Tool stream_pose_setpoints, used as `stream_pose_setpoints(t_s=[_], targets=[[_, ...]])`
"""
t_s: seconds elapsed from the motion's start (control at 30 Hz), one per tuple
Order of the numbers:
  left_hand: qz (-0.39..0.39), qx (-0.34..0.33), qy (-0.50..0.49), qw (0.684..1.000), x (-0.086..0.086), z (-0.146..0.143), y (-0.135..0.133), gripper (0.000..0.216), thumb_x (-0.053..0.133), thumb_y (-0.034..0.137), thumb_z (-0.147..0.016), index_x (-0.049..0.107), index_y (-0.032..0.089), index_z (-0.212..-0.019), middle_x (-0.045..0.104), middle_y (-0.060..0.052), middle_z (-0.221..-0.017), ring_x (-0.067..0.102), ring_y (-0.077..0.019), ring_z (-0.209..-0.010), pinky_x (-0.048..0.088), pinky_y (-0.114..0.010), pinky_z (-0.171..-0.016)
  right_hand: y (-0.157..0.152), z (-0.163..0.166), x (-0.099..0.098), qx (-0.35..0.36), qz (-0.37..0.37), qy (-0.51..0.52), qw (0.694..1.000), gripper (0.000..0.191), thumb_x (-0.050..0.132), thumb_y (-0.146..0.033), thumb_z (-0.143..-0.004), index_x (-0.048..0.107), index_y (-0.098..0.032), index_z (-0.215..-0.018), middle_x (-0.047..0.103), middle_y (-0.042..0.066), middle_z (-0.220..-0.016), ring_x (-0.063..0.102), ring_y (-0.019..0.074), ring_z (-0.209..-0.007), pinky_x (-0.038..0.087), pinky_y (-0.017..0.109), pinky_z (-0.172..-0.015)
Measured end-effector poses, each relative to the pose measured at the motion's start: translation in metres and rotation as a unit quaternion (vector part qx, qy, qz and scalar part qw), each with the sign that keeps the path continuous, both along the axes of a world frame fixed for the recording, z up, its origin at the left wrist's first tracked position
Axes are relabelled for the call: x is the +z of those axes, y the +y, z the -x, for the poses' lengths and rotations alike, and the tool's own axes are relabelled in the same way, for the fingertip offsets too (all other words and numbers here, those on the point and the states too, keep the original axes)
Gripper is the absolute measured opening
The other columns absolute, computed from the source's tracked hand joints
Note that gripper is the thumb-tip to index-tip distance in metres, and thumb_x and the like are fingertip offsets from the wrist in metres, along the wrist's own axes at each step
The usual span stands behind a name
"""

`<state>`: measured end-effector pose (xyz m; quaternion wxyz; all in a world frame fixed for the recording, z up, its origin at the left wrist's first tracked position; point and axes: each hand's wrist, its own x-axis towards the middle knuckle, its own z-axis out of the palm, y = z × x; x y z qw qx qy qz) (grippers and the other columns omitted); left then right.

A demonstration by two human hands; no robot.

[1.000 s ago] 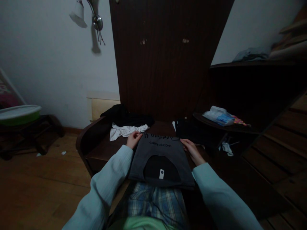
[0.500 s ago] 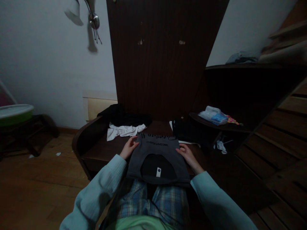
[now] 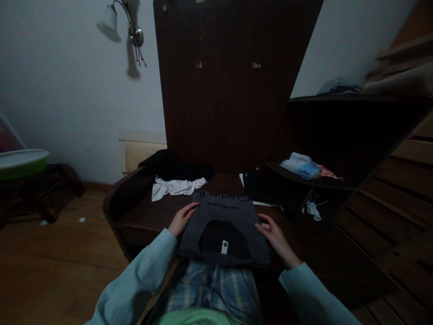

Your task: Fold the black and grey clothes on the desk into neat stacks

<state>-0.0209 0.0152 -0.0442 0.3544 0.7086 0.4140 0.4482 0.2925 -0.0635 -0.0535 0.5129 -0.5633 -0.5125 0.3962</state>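
A dark grey T-shirt, folded into a neat square, lies at the front of the dark wooden bench, just beyond my knees. Its neckline and white label face me, and black lettering runs across the far part. My left hand is closed at the shirt's left edge, fingertips and thumb together on the cloth. On the opposite side, my right hand has its fingers apart, the tips just touching the right edge.
A crumpled white cloth and black clothing lie at the bench's back left. Another dark folded garment is at the back right. A side shelf carries a plastic packet. Left, a green basin rests on a stool.
My right hand has loosened its hold and shifted right and towards me. My left hand has slid slightly nearer along the edge. The shirt lies flatter.
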Motion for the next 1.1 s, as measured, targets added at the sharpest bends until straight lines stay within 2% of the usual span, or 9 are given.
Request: stream_pose_setpoints(t_s=[0.2,0.27,0.4,0.47,0.53,0.67,0.8,0.97,1.1], targets=[[-0.085,0.052,0.179,0.979,0.006,0.010,-0.023,0.030,0.046,0.035,-0.077,0.063,0.023,-0.099,0.059,-0.006,-0.088,0.055,-0.0196,-0.086,0.042,-0.034,-0.083,-0.022,-0.005,-0.006,-0.043,-0.060,-0.147,0.986,0.047,0.058,-0.049,-0.064,0.050,-0.021,-0.101,0.048,-0.006,-0.049,0.046,0.0114,-0.044,0.036,0.023,-0.044],[-0.145,0.048,0.234,0.960,0.007,0.018,-0.041,0.033,0.048,0.038,-0.077,0.060,0.023,-0.103,0.056,-0.008,-0.100,0.051,-0.0219,-0.095,0.040,-0.036,-0.086,-0.034,-0.010,-0.010,-0.045,-0.064,-0.191,0.978,0.044,0.057,-0.047,-0.066,0.051,-0.022,-0.101,0.049,-0.005,-0.049,0.045,0.0117,-0.043,0.036,0.024,-0.044],[-0.220,-0.065,0.337,0.913,0.002,0.018,-0.081,0.063,0.061,0.047,-0.064,0.045,0.025,-0.121,0.042,-0.013,-0.126,0.036,-0.0295,-0.116,0.031,-0.045,-0.095,-0.051,-0.014,-0.009,-0.047,-0.111,-0.298,0.947,0.019,0.059,-0.039,-0.066,0.057,-0.024,-0.078,0.056,0.001,-0.063,0.053,0.0163,-0.059,0.043,0.028,-0.057],[-0.241,-0.075,0.391,0.885,-0.002,0.008,-0.096,0.078,0.067,0.044,-0.059,0.035,0.026,-0.128,0.032,-0.014,-0.134,0.027,-0.0334,-0.122,0.025,-0.052,-0.096,-0.053,-0.012,-0.006,-0.045,-0.140,-0.327,0.934,0.012,0.058,-0.036,-0.066,0.056,-0.025,-0.068,0.059,0.004,-0.076,0.056,0.0200,-0.075,0.044,0.032,-0.069],[-0.260,-0.064,0.427,0.863,-0.009,-0.006,-0.102,0.076,0.065,0.033,-0.064,0.029,0.028,-0.131,0.027,-0.013,-0.138,0.024,-0.0325,-0.125,0.022,-0.054,-0.097,-0.052,-0.008,-0.005,-0.048,-0.138,-0.323,0.935,0.010,0.055,-0.035,-0.067,0.056,-0.025,-0.070,0.059,0.004,-0.078,0.056,0.0199,-0.075,0.045,0.032,-0.069],[-0.289,-0.050,0.432,0.853,-0.025,-0.025,-0.093,0.056,0.046,0.013,-0.078,0.031,0.029,-0.130,0.040,-0.010,-0.131,0.033,-0.0242,-0.122,0.031,-0.042,-0.096,-0.048,-0.001,-0.010,-0.059,-0.081,-0.262,0.960,0.017,0.053,-0.039,-0.066,0.053,-0.024,-0.075,0.048,-0.003,-0.052,0.047,0.0133,-0.045,0.041,0.026,-0.046],[-0.284,-0.048,0.406,0.867,-0.029,-0.026,-0.080,0.047,0.039,0.012,-0.080,0.040,0.024,-0.125,0.050,-0.009,-0.120,0.041,-0.0226,-0.115,0.037,-0.036,-0.092,-0.049,0.001,-0.013,-0.047,-0.052,-0.199,0.977,0.022,0.055,-0.043,-0.064,0.052,-0.023,-0.071,0.049,-0.003,-0.052,0.046,0.0110,-0.044,0.037,0.023,-0.042],[-0.265,-0.118,0.333,0.897,-0.002,-0.012,-0.071,0.027,0.043,0.015,-0.076,0.061,0.024,-0.095,0.062,-0.005,-0.096,0.053,-0.0193,-0.095,0.042,-0.031,-0.082,-0.055,-0.001,-0.008,-0.056,-0.037,-0.168,0.983,0.028,0.056,-0.046,-0.064,0.054,-0.021,-0.075,0.053,0.000,-0.056,0.049,0.0120,-0.047,0.040,0.023,-0.044],[-0.243,-0.220,0.284,0.901,0.029,0.015,-0.046,0.021,0.044,0.013,-0.070,0.062,0.023,-0.075,0.064,-0.002,-0.080,0.056,-0.0175,-0.082,0.041,-0.029,-0.078,-0.055,-0.004,0.004,-0.093,-0.110,-0.203,0.968,0.025,0.057,-0.044,-0.066,0.056,-0.021,-0.075,0.058,0.006,-0.079,0.055,0.0163,-0.066,0.046,0.027,-0.057]])
